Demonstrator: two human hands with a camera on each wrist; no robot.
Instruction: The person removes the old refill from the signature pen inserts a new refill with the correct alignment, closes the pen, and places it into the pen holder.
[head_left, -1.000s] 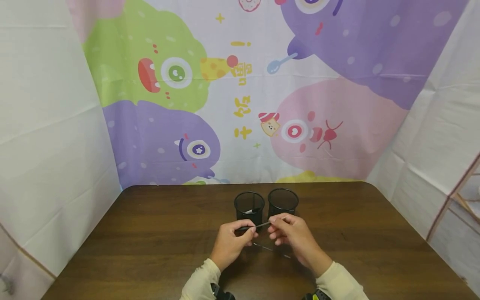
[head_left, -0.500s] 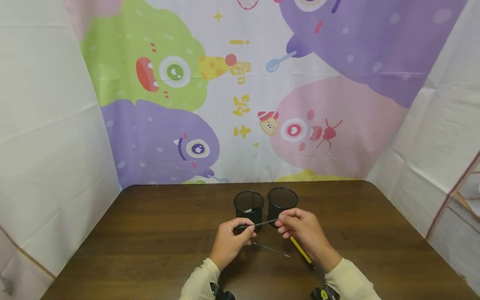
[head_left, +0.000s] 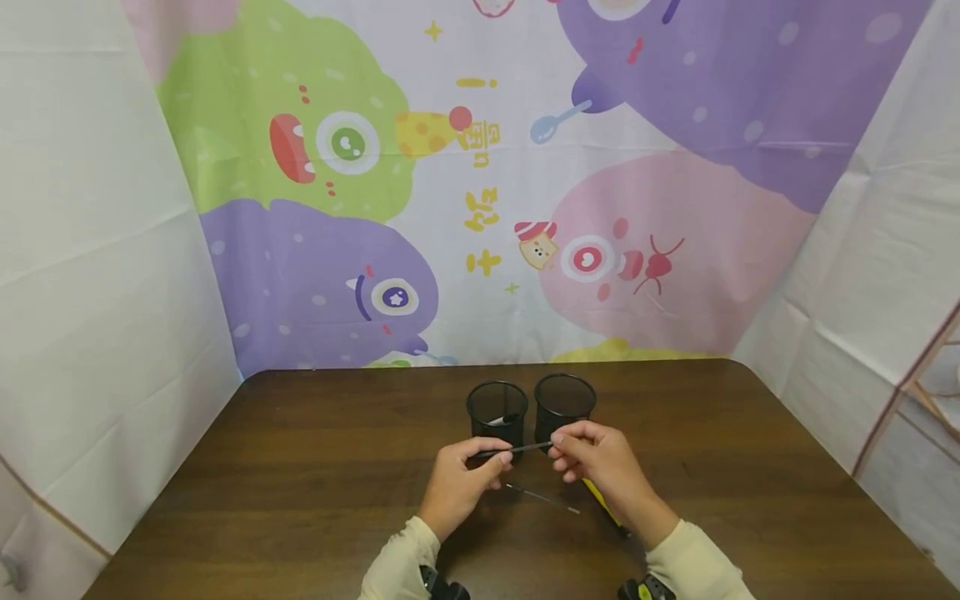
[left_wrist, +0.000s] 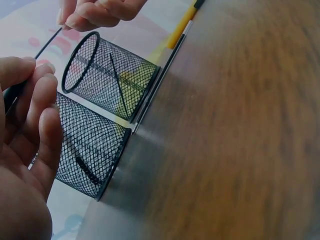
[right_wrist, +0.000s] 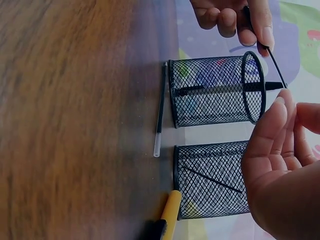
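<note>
My left hand [head_left: 461, 479] holds a black pen barrel [right_wrist: 248, 19] between thumb and fingers. Out of that barrel runs a thin dark refill [head_left: 532, 447], and my right hand [head_left: 611, 475] pinches its far end. The refill slants between the two hands, above the table and in front of the mesh pen holders. Beneath them on the tabletop lies another refill [head_left: 543, 497], dark with a clear end. Partly hidden by my right hand, a yellow stick-shaped thing [head_left: 600, 500] with a black end lies on the table.
Two black mesh pen holders stand side by side beyond the hands. The left holder [right_wrist: 220, 117] contains a black pen [right_wrist: 192, 90]; a thin dark rod [right_wrist: 212, 180] leans in the right holder [right_wrist: 215, 210]. The brown table [head_left: 337, 500] meets a patterned cloth [head_left: 487, 333] behind.
My right hand has moved right from the left hand, exposing more of the thin refill, then eased slightly back. The yellow thing has come into sight below it. My left hand stays nearly in place.
</note>
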